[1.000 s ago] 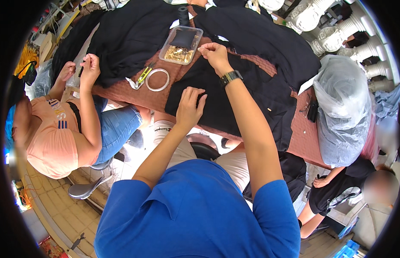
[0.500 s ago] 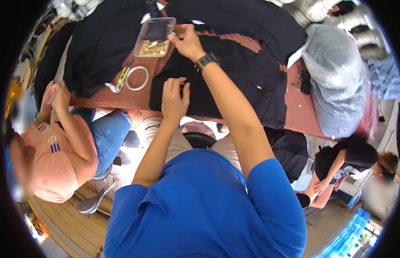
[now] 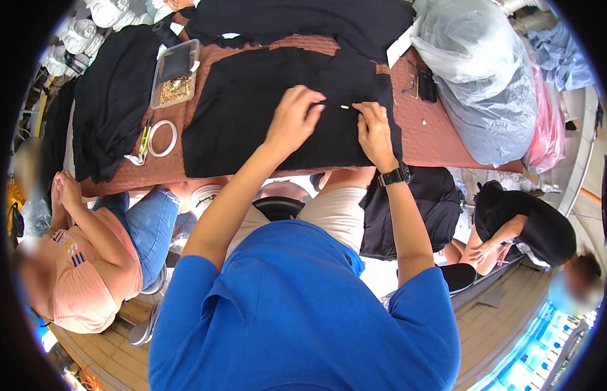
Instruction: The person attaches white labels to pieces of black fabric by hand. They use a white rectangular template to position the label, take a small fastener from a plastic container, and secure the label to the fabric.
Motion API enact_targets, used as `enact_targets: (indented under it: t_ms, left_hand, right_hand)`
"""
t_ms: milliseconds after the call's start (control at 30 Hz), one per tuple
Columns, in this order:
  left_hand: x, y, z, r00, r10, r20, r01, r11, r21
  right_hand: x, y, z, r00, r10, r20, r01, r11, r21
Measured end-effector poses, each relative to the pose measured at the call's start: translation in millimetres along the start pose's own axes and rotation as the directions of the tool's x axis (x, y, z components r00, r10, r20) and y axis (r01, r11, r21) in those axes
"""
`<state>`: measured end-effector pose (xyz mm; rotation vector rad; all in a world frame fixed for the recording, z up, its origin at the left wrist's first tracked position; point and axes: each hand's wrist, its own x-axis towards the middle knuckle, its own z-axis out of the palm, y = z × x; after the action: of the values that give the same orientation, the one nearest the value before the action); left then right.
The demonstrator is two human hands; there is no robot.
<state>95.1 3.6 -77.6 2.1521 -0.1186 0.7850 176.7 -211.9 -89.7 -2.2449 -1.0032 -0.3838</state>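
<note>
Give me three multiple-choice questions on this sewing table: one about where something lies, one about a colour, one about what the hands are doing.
1. Where is the clear box of small brass bits?
A. at the table's left end
B. on the floor
C. under the grey bag

2. What colour is the cloth under the hands?
A. white
B. black
C. red

3. What are the hands doing?
A. hanging off the table
B. both on the cloth, a small pin between them
C. lifting the tape ring

Answers: 1 A, it lies left of the cloth on the table. 2 B, the cloth is black. 3 B, the left hand and right hand rest on the cloth by the pin.
</note>
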Motion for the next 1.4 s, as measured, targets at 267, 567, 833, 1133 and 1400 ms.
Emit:
enact_targets:
  t_ms: [267, 567, 833, 1133, 1400]
  left_hand:
    - [5.6, -15.8, 76.8, 0.992, -0.088, 0.093, 0.080, 0.993, 0.084]
    - [-0.2, -9.6, 78.3, 0.994, -0.109, 0.014, 0.107, 0.988, 0.113]
    - [3.4, -4.7, 51.2, 0.967, -0.255, -0.004, 0.247, 0.941, -0.230]
    - [-34.6, 19.1, 11.9, 0.918, -0.395, -0.030, 0.377, 0.894, -0.241]
    - [-77.0, 28.6, -16.9, 0.860, -0.502, 0.094, 0.505, 0.809, -0.300]
  right_hand:
    - [-6.6, 15.7, -1.8, 0.993, -0.079, 0.091, 0.085, 0.995, -0.062]
    - [-9.9, 7.9, 1.4, 0.991, -0.087, 0.098, 0.099, 0.988, -0.119]
    - [-6.3, 25.5, -23.1, 0.981, 0.062, -0.186, -0.061, 0.998, 0.007]
    - [-4.7, 61.4, -12.8, 0.972, 0.232, -0.028, -0.232, 0.973, -0.016]
    - [11.6, 64.3, -2.5, 0.934, 0.298, -0.197, -0.268, 0.949, 0.167]
